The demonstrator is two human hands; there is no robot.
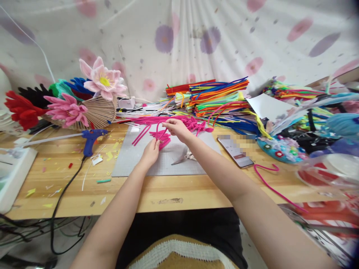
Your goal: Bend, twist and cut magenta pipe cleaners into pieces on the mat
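A magenta pipe cleaner is bent into a narrow arch between my two hands. My left hand pinches its lower end, thumb up. Higher and to the right, my right hand grips the upper bend with its fingertips. Short magenta pieces lie in a pile just behind my left hand, partly hidden by it. More magenta pipe cleaners, some twisted into shapes, spread along the back of the grey cutting mat. Scissors rest on the mat beneath my right forearm, which covers part of them.
To the left are a blue glue gun with its cord and a pink fuzzy flower. Bundles of coloured pipe cleaners are stacked behind. A phone and a loose magenta pipe cleaner lie right. Scraps dot the wooden table.
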